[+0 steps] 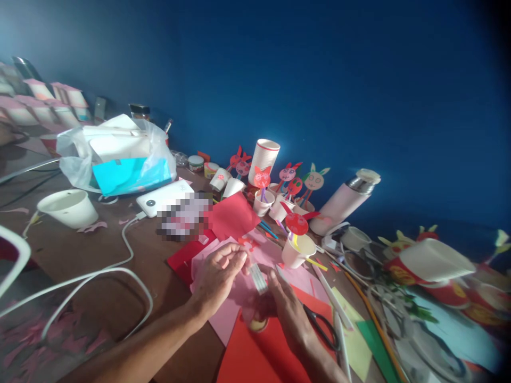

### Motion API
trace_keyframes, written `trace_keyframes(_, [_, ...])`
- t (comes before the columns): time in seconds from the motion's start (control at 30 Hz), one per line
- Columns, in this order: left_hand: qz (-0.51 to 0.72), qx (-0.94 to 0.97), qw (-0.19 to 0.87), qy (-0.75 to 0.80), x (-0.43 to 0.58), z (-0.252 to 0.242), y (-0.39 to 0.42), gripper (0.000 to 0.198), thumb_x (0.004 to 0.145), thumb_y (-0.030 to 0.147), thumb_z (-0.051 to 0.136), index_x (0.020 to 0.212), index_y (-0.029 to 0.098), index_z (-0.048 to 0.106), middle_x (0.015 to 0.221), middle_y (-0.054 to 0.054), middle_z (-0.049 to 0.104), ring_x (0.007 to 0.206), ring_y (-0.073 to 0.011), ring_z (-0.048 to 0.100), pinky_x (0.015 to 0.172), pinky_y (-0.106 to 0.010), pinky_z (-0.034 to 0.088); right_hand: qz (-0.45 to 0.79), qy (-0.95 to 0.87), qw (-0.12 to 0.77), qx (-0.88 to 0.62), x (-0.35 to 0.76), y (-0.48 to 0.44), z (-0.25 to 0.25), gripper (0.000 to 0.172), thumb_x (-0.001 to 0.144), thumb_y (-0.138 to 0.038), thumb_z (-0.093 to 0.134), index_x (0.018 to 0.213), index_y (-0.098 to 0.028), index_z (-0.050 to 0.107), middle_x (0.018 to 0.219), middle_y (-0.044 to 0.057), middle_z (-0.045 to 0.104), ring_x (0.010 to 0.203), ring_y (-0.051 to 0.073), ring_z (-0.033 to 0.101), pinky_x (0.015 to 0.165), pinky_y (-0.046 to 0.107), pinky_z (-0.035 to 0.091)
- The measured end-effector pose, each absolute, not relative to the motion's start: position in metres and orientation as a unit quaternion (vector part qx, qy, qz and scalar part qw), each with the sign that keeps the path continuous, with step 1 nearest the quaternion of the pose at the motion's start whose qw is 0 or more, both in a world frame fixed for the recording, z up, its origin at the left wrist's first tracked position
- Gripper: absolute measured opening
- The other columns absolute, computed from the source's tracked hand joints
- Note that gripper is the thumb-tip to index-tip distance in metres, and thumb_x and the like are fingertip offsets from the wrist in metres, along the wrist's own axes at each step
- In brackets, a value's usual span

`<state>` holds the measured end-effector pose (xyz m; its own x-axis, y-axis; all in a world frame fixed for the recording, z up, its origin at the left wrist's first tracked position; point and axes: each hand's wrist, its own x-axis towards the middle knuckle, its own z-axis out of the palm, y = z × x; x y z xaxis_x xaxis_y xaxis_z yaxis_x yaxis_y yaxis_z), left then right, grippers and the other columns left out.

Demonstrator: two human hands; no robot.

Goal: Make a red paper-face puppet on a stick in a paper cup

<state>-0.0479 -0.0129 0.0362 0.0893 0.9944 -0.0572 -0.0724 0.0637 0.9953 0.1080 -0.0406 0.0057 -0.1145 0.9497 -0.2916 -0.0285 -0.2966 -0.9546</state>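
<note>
Over the coloured paper, my left hand (221, 279) is closed, thumb and fingertips pinching near the upper end of a small white striped strip (258, 279). My right hand (288, 308) is closed at the strip's lower right side, its fingers partly hidden. The strip's exact kind is unclear. Beneath the hands, a small round yellowish thing (258, 323) is blurred. Black-handled scissors (322, 325) lie beside my right wrist. Pink paper (223, 319) and orange-red paper (255, 356) spread under both hands. A paper cup (298, 254) holding a red paper face (297, 223) stands just beyond.
Several cup puppets stand along the blue wall (223, 80), near a tall stack of paper cups (264, 159) and a pink thermos (343, 205). Leftward are a plastic bag (75, 154), a white power bank (165, 198), its cable (130, 250) and a white cup (69, 210).
</note>
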Motion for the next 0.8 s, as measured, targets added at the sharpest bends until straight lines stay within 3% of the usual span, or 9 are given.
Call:
trace_keyframes(0.07, [0.493,0.472,0.558,0.471,-0.048,0.039,-0.013,0.022,0.08,0.038,0.056,0.076,0.016,0.059,0.066,0.0,0.058,0.059,-0.0109,0.051,0.047,-0.017,0.034,0.538,-0.489,0.406,-0.554,0.111,-0.042,0.006,0.053,0.087,-0.058,0.038,0.12,-0.018,0.052,0.082,0.008,0.069,0.069,0.019,0.066,0.056,0.028,0.051])
trace_keyframes(0.13, [0.507,0.457,0.559,0.47,-0.047,0.04,-0.013,0.022,0.078,0.037,0.057,0.075,0.016,0.058,0.066,-0.001,0.058,0.057,-0.0102,0.05,0.047,-0.018,0.034,0.46,-0.542,0.414,-0.569,0.113,-0.045,0.007,0.049,0.087,-0.055,0.041,0.119,-0.021,0.053,0.103,0.01,0.066,0.092,0.023,0.063,0.071,0.031,0.051])
trace_keyframes(0.23, [0.508,0.455,0.569,0.459,-0.046,0.039,-0.013,0.024,0.079,0.038,0.057,0.073,0.015,0.058,0.059,0.001,0.056,0.046,-0.0061,0.038,0.044,-0.017,0.027,0.334,-0.609,0.423,-0.582,0.112,-0.05,0.009,0.043,0.084,-0.049,0.051,0.118,-0.024,0.051,0.118,0.009,0.058,0.104,0.026,0.055,0.082,0.036,0.048])
trace_keyframes(0.47, [0.471,0.452,0.623,0.431,-0.044,0.034,-0.014,0.025,0.078,0.037,0.057,0.072,0.013,0.06,0.059,-0.001,0.058,0.043,-0.0049,0.035,0.042,-0.018,0.019,0.11,-0.731,0.407,-0.537,0.106,-0.052,0.015,0.031,0.081,-0.034,0.059,0.11,-0.023,0.053,0.099,0.008,0.064,0.09,0.026,0.059,0.076,0.038,0.044])
trace_keyframes(0.6, [0.448,0.43,0.656,0.429,-0.043,0.037,-0.014,0.024,0.076,0.036,0.059,0.071,0.012,0.062,0.058,-0.001,0.057,0.044,-0.0058,0.04,0.042,-0.018,0.017,0.068,-0.752,0.378,-0.535,0.11,-0.047,0.018,0.018,0.086,-0.027,0.053,0.103,-0.023,0.058,0.091,0.006,0.066,0.085,0.023,0.06,0.073,0.036,0.042])
trace_keyframes(0.8, [0.439,0.396,0.688,0.42,-0.043,0.041,-0.014,0.022,0.076,0.033,0.057,0.08,0.013,0.065,0.077,-0.007,0.066,0.062,-0.0119,0.057,0.044,-0.016,0.021,0.053,-0.78,0.333,-0.528,0.12,-0.042,0.031,0.016,0.086,-0.026,0.052,0.099,-0.023,0.062,0.086,0.005,0.067,0.077,0.022,0.06,0.071,0.035,0.039])
